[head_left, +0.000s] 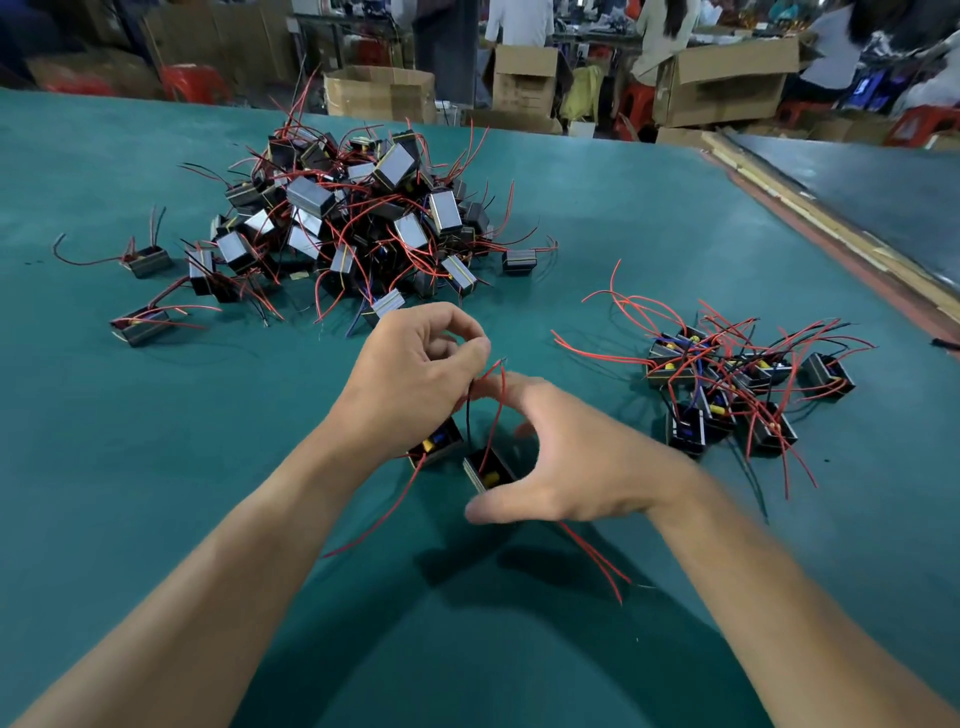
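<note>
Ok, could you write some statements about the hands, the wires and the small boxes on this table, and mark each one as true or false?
1. The left hand pinches red and black wires. True.
2. The right hand grips a box. False: its fingers are curved open and hold nothing. A box shows in the gap between thumb and fingers.
3. The big pile of boxes lies further from the person than the small group on the right. True.
4. The table has a red cover. False: the cover is green, and only the wires are red.
5. The small group is heaped higher than the big pile. False: its boxes lie low on the table.
</note>
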